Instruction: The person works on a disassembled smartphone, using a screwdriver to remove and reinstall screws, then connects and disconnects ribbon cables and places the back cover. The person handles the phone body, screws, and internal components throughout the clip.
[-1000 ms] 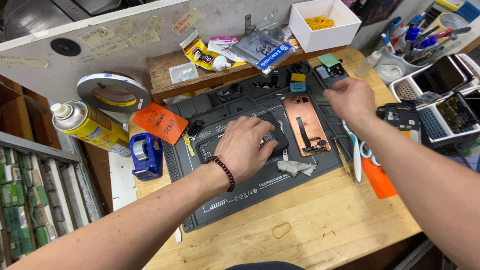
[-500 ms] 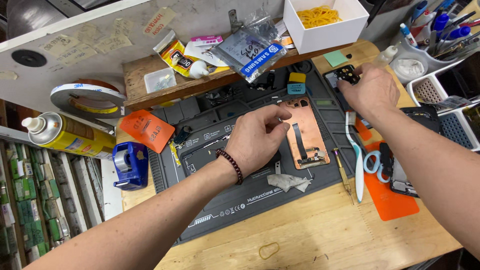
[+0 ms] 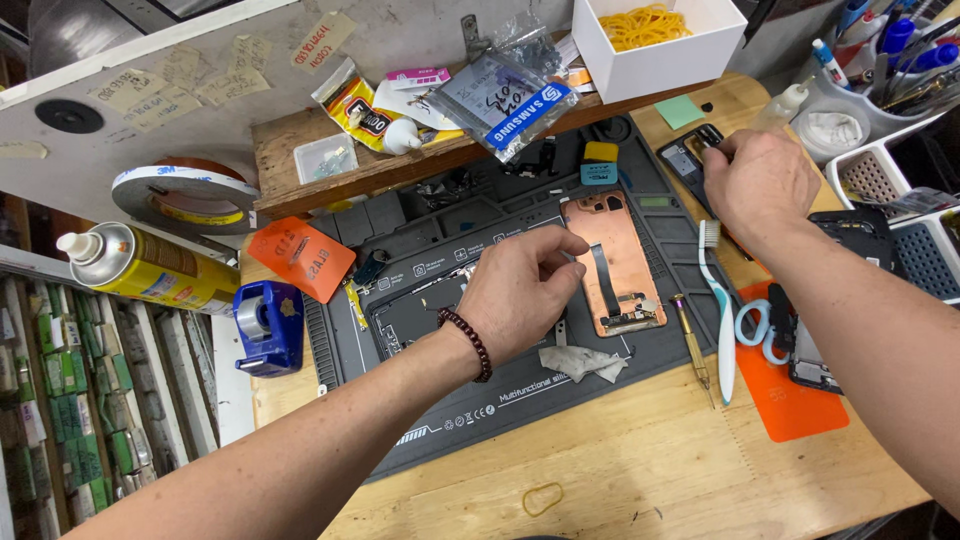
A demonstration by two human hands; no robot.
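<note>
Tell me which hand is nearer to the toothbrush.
The right hand is nearer: it hovers just above the white toothbrush, by its bristle end. The left hand rests on the dark mat, beyond the copper-coloured phone frame.

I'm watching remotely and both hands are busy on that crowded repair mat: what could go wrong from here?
1. The left hand works right beside the copper-coloured phone frame; a slip might snag its thin ribbon cable.
2. The right hand reaches over the toothbrush and scissors, and its forearm could knock them.
3. The small screwdriver lies loose and may roll off the mat.
</note>
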